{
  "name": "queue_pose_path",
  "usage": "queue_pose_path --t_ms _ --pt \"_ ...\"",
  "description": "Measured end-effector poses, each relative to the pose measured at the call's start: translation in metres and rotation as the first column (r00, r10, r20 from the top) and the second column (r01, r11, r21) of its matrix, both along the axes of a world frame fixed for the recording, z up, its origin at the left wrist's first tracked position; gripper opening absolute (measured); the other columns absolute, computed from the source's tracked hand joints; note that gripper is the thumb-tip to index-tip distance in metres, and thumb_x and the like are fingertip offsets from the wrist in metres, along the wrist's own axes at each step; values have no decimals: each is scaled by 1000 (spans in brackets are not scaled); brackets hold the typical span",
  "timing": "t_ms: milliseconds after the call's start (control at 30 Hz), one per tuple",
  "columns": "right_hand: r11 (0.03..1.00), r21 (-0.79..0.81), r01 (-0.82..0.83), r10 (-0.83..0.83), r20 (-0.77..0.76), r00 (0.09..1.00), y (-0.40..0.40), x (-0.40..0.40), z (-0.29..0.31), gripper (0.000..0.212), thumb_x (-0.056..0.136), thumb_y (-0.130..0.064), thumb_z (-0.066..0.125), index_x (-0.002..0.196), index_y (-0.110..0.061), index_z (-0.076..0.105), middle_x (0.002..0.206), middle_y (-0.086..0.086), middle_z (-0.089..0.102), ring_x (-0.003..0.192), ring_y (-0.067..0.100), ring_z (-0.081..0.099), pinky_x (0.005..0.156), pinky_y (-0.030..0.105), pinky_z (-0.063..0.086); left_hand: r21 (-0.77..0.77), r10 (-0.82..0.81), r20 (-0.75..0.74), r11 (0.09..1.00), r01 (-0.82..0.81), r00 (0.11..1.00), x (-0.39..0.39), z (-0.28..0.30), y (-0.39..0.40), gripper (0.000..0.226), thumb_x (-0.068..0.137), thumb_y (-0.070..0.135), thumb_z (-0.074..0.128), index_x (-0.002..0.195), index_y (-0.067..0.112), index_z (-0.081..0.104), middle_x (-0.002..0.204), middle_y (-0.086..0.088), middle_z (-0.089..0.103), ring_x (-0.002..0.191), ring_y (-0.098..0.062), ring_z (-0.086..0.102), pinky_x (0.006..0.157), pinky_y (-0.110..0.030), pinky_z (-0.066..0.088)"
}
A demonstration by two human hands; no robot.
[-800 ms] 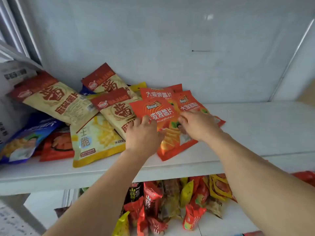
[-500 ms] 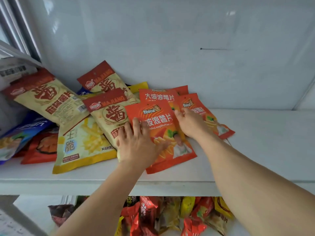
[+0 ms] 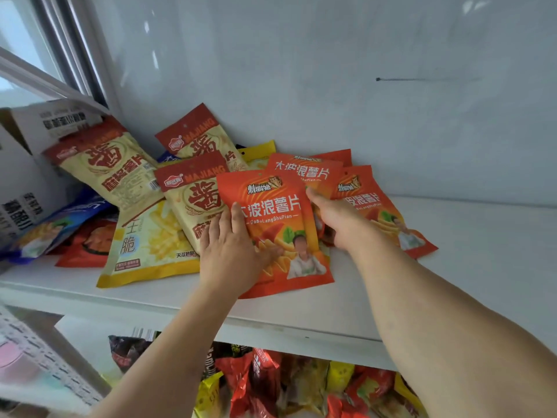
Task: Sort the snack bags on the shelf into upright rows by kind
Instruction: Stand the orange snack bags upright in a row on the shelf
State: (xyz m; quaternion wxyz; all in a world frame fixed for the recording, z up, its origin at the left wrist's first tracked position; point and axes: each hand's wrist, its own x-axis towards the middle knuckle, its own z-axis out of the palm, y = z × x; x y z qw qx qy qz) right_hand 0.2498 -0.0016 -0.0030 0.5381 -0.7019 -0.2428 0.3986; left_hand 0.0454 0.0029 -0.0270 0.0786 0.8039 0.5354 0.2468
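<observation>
1. the front orange chip bag (image 3: 272, 224) lay flat on the white shelf (image 3: 331, 312), its long axis running away from the person, top seal toward the back wall (image 3: 331, 86) and tilted a little leftward.
2. the left hand (image 3: 233, 251) rested on the bag's lower left part, fingers straight and spread, thumb laid across the print; it pressed rather than gripped.
3. the right hand (image 3: 337, 218) reached in at the bag's right edge, over two more orange bags (image 3: 370, 203) of the same kind fanned out behind. its fingers went under or between the bags, so whether they pinched anything could not be told.
4. both hands flanked the front bag, left nearer its bottom, right nearer its middle. to stand it up, i judged the top seal would have to swing up toward the wall.
5. to the left, the cream bags with red tops (image 3: 193, 200) and a yellow bag (image 3: 150, 242) lay overlapped, still unsorted, and the front orange bag lapped over the nearest cream one.
</observation>
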Motion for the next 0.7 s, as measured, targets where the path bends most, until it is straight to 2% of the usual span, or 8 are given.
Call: queue_pose_path --t_ms 167,300,367,433,500,600,633,700 --pt "993 88 -79 92 -153 984 -6 -5 9 48 80 -52 78 108 -13 72 96 10 78 92 33 75 90 50 58 -70 -74 202 993 90 977 0 -1 -1 112 82 58 73 161 21 4 166 -4 10 151 -28 21 117 -51 25" --pt "978 197 -72 121 -247 961 -6 -7 14 34 93 -47 65 102 -14 69 70 5 75 63 23 73 74 41 59 -115 -95 353 983 144 931 -4 0 -2 104 82 45 78 160 30 11 166 0 12 146 -32 32 115 -55 30" --pt "975 217 -34 89 -247 965 -7 -11 19 37 93 -48 63 110 -16 69 84 7 78 77 26 76 83 47 60 -161 -92 457 970 184 884 -6 3 1 105 79 45 81 159 37 14 161 1 24 140 -30 41 111 -55 38" --pt "977 214 1 50 -237 970 -8 -14 25 41 92 -53 64 114 -18 69 95 8 79 89 29 76 91 51 57 -201 -84 588 948 246 804 -8 7 3 108 74 47 84 156 45 15 151 6 41 129 -22 54 105 -51 47" --pt "978 207 28 20 -225 974 -11 -12 28 45 87 -58 66 110 -20 70 93 7 79 90 29 75 91 52 57 -248 -53 696 918 309 716 -8 12 5 109 75 38 87 155 48 14 132 13 59 107 -10 65 90 -34 55" --pt "964 249 90 -20 -270 963 -17 -4 27 37 82 -55 75 86 -18 70 73 -1 76 68 16 73 73 35 59 -267 -50 731 897 352 681 -7 19 3 116 80 26 85 159 43 1 112 18 61 81 2 61 67 -23 48" --pt "956 271 111 -30 -285 958 -21 -1 27 38 76 -53 80 81 -18 69 70 -4 74 65 12 70 73 32 58 -263 -53 739 895 360 671 -6 20 4 119 80 24 85 159 42 -2 114 15 60 81 2 60 70 -25 48" --pt "957 267 112 -43 -254 966 -30 5 25 67 47 -62 92 90 -15 73 85 2 78 83 21 75 88 42 58 -258 -66 776 875 410 628 -1 19 6 122 77 20 87 157 42 -1 121 14 62 90 -6 65 85 -33 52"
